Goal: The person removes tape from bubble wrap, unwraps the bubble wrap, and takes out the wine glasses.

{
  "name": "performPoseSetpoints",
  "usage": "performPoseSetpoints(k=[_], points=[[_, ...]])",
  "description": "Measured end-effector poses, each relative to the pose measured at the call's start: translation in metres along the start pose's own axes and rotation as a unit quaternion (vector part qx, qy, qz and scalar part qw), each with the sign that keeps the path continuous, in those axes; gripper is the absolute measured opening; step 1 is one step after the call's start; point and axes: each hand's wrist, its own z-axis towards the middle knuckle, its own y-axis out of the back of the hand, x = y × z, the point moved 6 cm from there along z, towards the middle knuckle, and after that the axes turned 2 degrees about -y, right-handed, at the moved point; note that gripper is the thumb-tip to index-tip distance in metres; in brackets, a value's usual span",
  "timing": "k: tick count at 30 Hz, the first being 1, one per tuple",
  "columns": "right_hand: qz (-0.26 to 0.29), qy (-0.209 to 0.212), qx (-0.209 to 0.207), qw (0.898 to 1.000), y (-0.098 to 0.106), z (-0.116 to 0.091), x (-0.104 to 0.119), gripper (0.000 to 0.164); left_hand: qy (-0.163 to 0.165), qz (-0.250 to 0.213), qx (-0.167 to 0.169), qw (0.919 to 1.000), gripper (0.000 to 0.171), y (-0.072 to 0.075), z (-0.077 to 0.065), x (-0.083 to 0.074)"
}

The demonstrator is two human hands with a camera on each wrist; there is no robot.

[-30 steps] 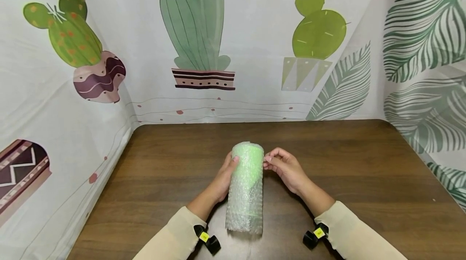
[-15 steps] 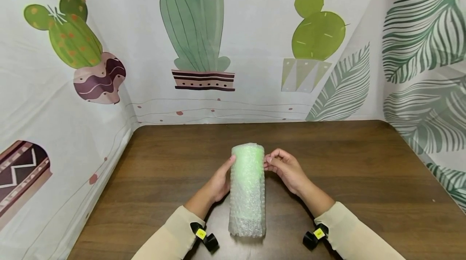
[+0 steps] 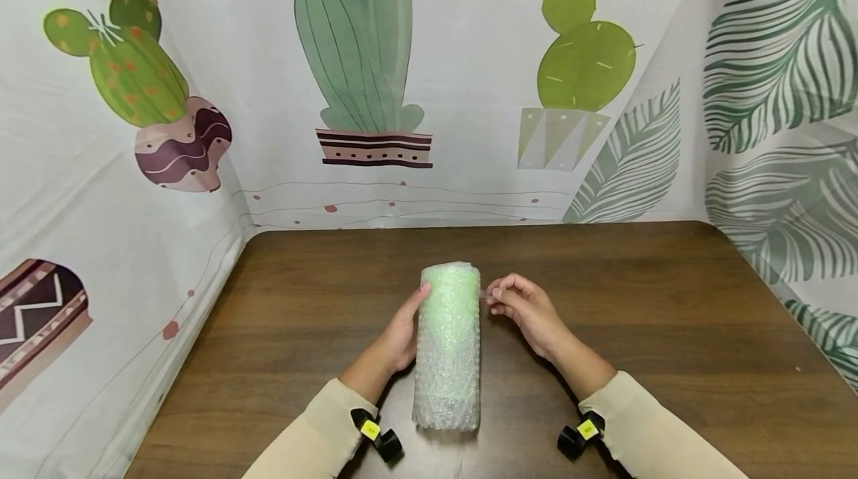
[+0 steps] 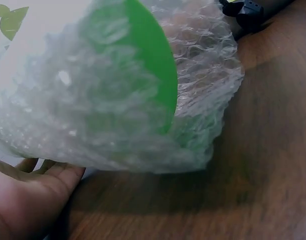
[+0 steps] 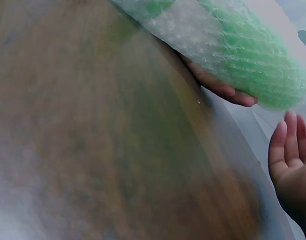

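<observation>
A roll of clear bubble wrap (image 3: 447, 375) stands out from the tabletop at a slant, wrapped around a bright green object (image 4: 160, 65) with a curved edge. What the green object is cannot be told through the wrap. My left hand (image 3: 401, 337) grips the roll from its left side, thumb on the near face and fingers behind; in the right wrist view those fingers (image 5: 228, 92) show underneath. Just right of the roll's upper part, my right hand (image 3: 529, 315) pinches a thin clear strip (image 3: 485, 293) that reaches to the wrap.
A brown wooden table (image 3: 657, 300) lies below both hands. White cloth (image 3: 482, 39) printed with cacti and leaves hangs along its back and sides. Both wrists carry black cameras, such as the right wrist camera (image 3: 573, 440).
The left hand has turned the roll and shifted it slightly left, leaving a small gap beside the right hand where the clear strip shows. My right hand has stayed nearly still.
</observation>
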Motion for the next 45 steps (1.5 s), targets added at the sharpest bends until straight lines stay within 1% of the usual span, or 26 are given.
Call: performPoseSetpoints(k=[4, 7, 12, 18, 24, 28, 34, 41, 45], points=[[-0.006, -0.010, -0.043, 0.999, 0.0037, -0.0009, 0.0001, 0.017, -0.008, 0.011, -0.008, 0.9999, 0.070, 0.0009, 0.0001, -0.0003], [-0.016, -0.013, -0.067, 0.998, 0.0061, -0.0010, 0.0006, 0.017, -0.009, 0.013, -0.019, 0.9997, 0.072, 0.0022, 0.0007, 0.0006], [-0.024, -0.008, -0.080, 0.996, 0.0084, -0.0014, 0.0011, 0.014, -0.007, 0.008, -0.034, 0.9994, 0.073, 0.0040, 0.0014, 0.0019], [-0.034, -0.011, -0.067, 0.997, 0.0075, -0.0006, -0.0016, 0.011, -0.017, 0.012, -0.038, 0.9991, 0.073, 0.0045, 0.0012, 0.0002], [-0.038, -0.007, -0.068, 0.997, 0.0058, 0.0006, -0.0019, 0.019, -0.034, 0.016, -0.050, 0.9981, 0.073, 0.0072, 0.0010, -0.0011], [-0.038, -0.002, -0.066, 0.997, 0.0047, 0.0003, -0.0001, 0.023, -0.033, 0.019, -0.055, 0.9978, 0.072, 0.0076, 0.0022, -0.0006], [-0.018, 0.000, -0.051, 0.999, 0.0039, -0.0007, 0.0020, 0.023, -0.032, 0.030, -0.051, 0.9977, 0.070, 0.0068, 0.0034, 0.0006], [0.003, 0.019, -0.013, 1.000, 0.0015, 0.0000, 0.0049, 0.021, -0.037, 0.036, -0.050, 0.9974, 0.070, 0.0061, 0.0045, 0.0000], [0.014, 0.019, -0.018, 1.000, 0.0012, 0.0005, 0.0049, 0.022, -0.037, 0.042, -0.051, 0.9972, 0.073, 0.0066, 0.0038, 0.0003]])
